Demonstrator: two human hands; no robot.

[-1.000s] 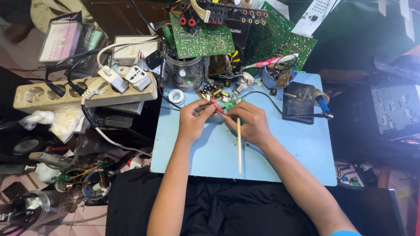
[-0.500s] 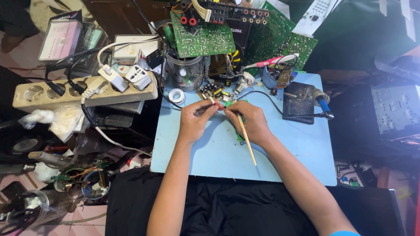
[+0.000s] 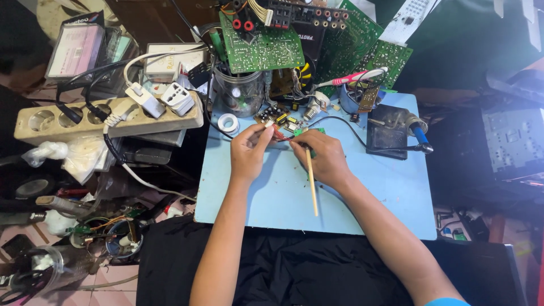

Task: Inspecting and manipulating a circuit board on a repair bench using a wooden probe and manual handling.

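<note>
My left hand [image 3: 249, 152] pinches a small red-tipped part [image 3: 277, 134] over the light blue work board [image 3: 272, 198]. My right hand [image 3: 323, 156] is closed on a thin wooden stick [image 3: 311, 184] whose free end points back toward me; a small green circuit piece [image 3: 309, 131] shows at its fingertips. The two hands nearly meet just in front of a small populated circuit board [image 3: 277, 118]. What sits under the fingertips is hidden.
A soldering iron with a blue handle [image 3: 419, 136] rests on a dark stand [image 3: 385, 139] at right. Green circuit boards [image 3: 266, 48], a glass jar [image 3: 238, 93] and solder roll [image 3: 228, 122] crowd the back. A power strip [image 3: 107, 116] with plugs lies left.
The stick in my right hand swung out to the right, then back to nearly straight toward me. Both hands stayed at the same spot.
</note>
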